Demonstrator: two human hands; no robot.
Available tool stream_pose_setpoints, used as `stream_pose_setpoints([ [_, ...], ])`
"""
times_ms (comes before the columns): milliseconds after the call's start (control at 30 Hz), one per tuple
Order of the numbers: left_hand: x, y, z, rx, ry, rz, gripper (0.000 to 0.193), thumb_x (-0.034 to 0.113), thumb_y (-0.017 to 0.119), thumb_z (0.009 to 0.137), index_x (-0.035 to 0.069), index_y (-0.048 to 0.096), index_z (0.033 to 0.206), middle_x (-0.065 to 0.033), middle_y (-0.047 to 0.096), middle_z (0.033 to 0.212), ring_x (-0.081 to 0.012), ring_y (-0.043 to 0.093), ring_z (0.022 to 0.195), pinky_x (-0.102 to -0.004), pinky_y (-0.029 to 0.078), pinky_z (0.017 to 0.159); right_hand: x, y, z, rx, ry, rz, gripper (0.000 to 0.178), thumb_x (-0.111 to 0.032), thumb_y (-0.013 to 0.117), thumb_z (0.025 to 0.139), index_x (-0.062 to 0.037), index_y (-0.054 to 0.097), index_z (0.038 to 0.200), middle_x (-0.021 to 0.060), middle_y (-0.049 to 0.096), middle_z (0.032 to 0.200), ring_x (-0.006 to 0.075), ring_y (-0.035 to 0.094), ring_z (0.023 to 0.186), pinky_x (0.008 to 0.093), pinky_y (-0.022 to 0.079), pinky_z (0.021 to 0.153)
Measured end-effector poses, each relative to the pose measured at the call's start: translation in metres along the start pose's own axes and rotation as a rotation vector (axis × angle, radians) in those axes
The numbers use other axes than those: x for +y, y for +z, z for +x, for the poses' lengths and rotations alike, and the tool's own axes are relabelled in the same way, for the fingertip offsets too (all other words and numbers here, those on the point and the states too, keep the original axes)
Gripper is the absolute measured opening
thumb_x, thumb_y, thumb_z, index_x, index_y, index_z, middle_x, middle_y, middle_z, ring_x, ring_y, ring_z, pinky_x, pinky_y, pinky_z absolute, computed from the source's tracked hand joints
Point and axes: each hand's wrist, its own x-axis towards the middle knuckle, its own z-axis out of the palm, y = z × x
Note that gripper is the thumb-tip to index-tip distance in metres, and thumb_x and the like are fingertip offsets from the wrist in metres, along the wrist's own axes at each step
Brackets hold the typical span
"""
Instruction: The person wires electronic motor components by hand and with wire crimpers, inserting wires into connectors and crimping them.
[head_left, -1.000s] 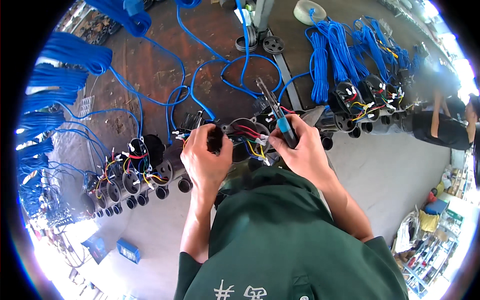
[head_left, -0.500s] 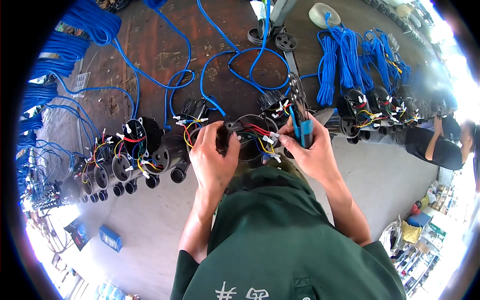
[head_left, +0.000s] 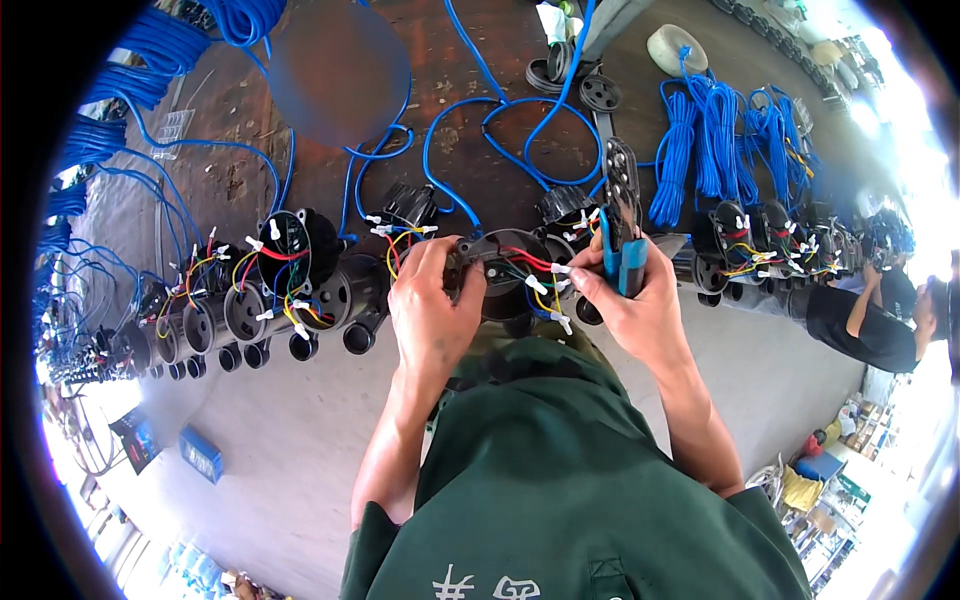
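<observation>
Directly before me a black round pump housing [head_left: 505,303] lies with its open end up, red, green, yellow and blue wires coming out. My left hand [head_left: 437,310] has fingers and thumb closed on its left rim. In my right hand [head_left: 640,305] are crimping pliers [head_left: 621,215] with blue handles, jaws pointing up and away. The thumb and index finger of that hand also pinch a white wire connector [head_left: 561,269] on the red wires [head_left: 528,260]. Other white connectors [head_left: 536,285] hang below it. Small black caps with wires [head_left: 408,207] sit behind on either side.
More black housings with wires [head_left: 290,250] line the table edge to both sides. Blue cable [head_left: 440,135] loops over the brown table [head_left: 330,180]. Cable bundles [head_left: 675,165] lie far right, near a white roll [head_left: 677,50]. A person [head_left: 865,315] works at the right.
The scene has shifted slightly rightward in view. Both hands keep nearly the same hold. The pliers stand a little more upright.
</observation>
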Motion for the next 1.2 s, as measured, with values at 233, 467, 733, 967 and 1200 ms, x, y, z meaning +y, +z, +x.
stream_pose_setpoints([
  [233, 0.009, -0.005, -0.002, 0.074, 0.115, 0.091, 0.045, 0.007, 0.080, 0.078, 0.004, 0.068, 0.121, -0.0166, 0.062, 0.128, -0.0398, 0.058, 0.118, -0.0482, 0.049, 0.100, -0.002, 0.003, 0.002, -0.014, -0.026, 0.004, 0.020, -0.002, 0.075, 0.091, -0.0021, 0.060, 0.103, 0.0063, 0.076, 0.087, 0.0095, 0.066, 0.078, 0.0297, 0.053, 0.071],
  [467, 0.032, -0.013, 0.002, 0.019, 0.416, 0.075, 0.048, 0.005, 0.086, 0.068, 0.006, 0.074, 0.114, -0.0102, 0.068, 0.127, -0.0353, 0.058, 0.114, -0.0470, 0.049, 0.098, -0.009, 0.005, 0.001, 0.002, -0.017, -0.040, 0.021, -0.002, 0.075, 0.089, -0.0014, 0.060, 0.103, 0.0063, 0.077, 0.086, 0.0093, 0.065, 0.076, 0.0290, 0.052, 0.071],
  [733, 0.030, -0.001, 0.014, 0.044, 0.369, -0.029, 0.020, 0.007, 0.088, 0.073, 0.005, 0.080, 0.092, -0.0021, 0.074, 0.084, -0.0253, 0.060, 0.094, -0.0387, 0.047, 0.085, -0.011, 0.000, 0.003, 0.009, -0.027, -0.127, 0.021, -0.005, 0.076, 0.088, -0.0014, 0.061, 0.102, 0.0060, 0.076, 0.085, 0.0115, 0.065, 0.078, 0.0313, 0.052, 0.074],
  [967, 0.034, 0.009, 0.007, 0.188, 0.196, -0.032, 0.014, 0.011, 0.089, 0.078, 0.004, 0.081, 0.086, -0.0016, 0.068, 0.075, -0.0231, 0.056, 0.093, -0.0379, 0.043, 0.088, -0.014, 0.004, -0.001, -0.023, 0.062, -0.049, 0.024, -0.007, 0.078, 0.088, -0.0011, 0.061, 0.104, 0.0069, 0.077, 0.087, 0.0131, 0.066, 0.079, 0.0313, 0.052, 0.076],
  [1200, 0.021, 0.015, 0.007, 0.252, 0.229, -0.059, 0.013, 0.011, 0.088, 0.077, 0.004, 0.081, 0.085, 0.0001, 0.066, 0.074, -0.0229, 0.056, 0.092, -0.0391, 0.041, 0.091, -0.011, 0.006, -0.004, -0.063, -0.023, -0.147, 0.024, -0.005, 0.077, 0.089, -0.0007, 0.061, 0.106, 0.0050, 0.076, 0.088, 0.0121, 0.063, 0.078, 0.0308, 0.051, 0.075],
])
